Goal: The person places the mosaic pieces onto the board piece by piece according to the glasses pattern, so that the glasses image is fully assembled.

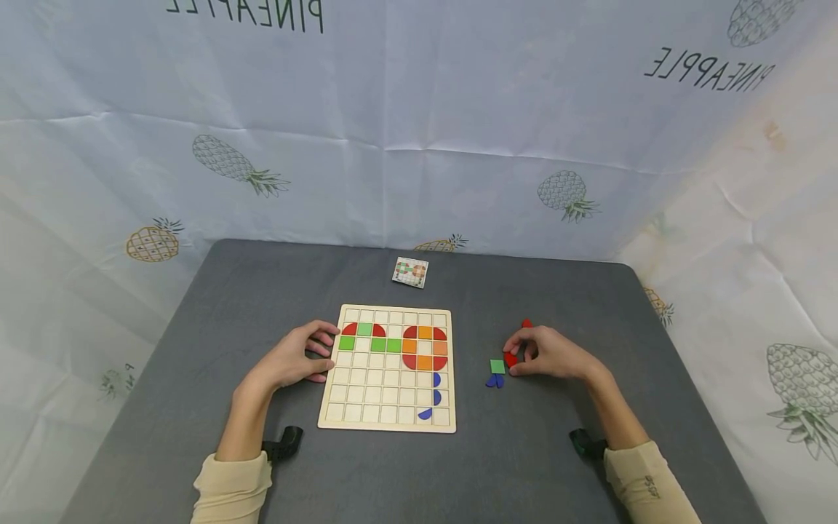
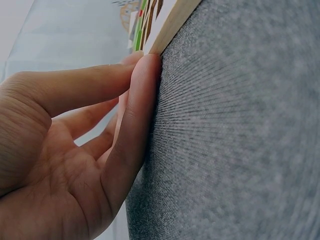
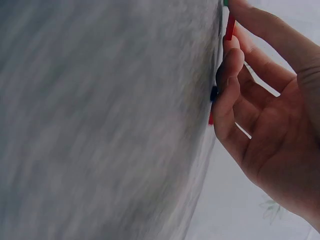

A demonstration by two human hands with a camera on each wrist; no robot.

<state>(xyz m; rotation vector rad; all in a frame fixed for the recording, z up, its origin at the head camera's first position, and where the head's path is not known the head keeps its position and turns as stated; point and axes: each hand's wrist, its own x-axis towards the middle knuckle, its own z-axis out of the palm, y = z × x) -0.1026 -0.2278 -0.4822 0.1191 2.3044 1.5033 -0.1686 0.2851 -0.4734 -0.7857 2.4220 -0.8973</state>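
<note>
A wooden grid board (image 1: 371,377) lies flat, with red, green, orange and blue pieces on it. My left hand (image 1: 297,358) is at its left side; in the left wrist view the fingertips of this hand (image 2: 75,135) touch the board's edge (image 2: 175,27). To the right of the board my right hand (image 1: 550,353) pinches a red piece (image 1: 511,359) between thumb and fingers, low over the table; the right wrist view shows this hand (image 3: 275,100) and the red piece (image 3: 230,26). Beside it are a green square (image 1: 497,367) and blue pieces (image 1: 495,380).
Another red piece (image 1: 527,323) lies just behind the right hand. A small patterned card (image 1: 410,272) is near the back edge of the grey table (image 1: 294,273). Hanging cloth (image 1: 386,196) with pineapple prints stands behind and at the sides.
</note>
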